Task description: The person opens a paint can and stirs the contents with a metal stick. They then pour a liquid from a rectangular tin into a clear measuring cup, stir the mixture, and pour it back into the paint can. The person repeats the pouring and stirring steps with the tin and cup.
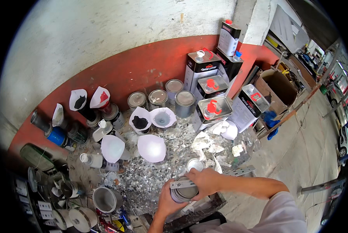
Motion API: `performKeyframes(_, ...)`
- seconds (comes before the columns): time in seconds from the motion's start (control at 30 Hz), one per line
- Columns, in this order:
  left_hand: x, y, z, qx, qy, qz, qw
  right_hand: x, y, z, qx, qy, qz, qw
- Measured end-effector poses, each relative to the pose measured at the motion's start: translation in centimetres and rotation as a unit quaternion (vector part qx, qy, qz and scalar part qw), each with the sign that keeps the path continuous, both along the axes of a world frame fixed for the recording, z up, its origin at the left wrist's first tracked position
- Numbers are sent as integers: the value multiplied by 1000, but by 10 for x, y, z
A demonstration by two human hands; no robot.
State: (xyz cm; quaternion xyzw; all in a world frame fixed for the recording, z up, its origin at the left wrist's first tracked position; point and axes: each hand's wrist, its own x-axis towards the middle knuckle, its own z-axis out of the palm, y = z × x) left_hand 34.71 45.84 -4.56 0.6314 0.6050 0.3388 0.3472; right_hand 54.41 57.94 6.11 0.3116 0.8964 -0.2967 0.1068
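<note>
At the lower middle of the head view, both my hands are closed around a round metal paint can [184, 192]. My left hand [167, 198] wraps round its left side. My right hand [209, 181] holds it from the right with a flat perforated metal strip [239, 171], which lies across the can's top under the fingers and sticks out to the right. Just behind the can stand an opened lid or small tin [195, 166] and crumpled white paper [202, 144].
The paint-spattered bench [135, 178] carries several paper strainers [151, 149], cans [184, 105], rectangular tins [248, 106] and a grey pot [105, 200]. A red-and-white wall [143, 62] stands behind. Cardboard boxes [279, 89], metal posts and parked cars [343, 141] are at the right.
</note>
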Motion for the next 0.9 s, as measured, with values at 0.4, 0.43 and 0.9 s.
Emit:
performKeyframes(0.4, 22, -17, -29, -24, -112, 238, 965, 122, 95, -111, -515, 63, -385, 763)
performKeyframes(0.43, 24, -18, -29, -12, -106, 244, 964, 128, 97, -117, -562, 89, -388, 725)
performKeyframes(0.9, 24, -40, -39, -21, -80, 228, 970, 164, 78, -142, -498, 173, -531, 664)
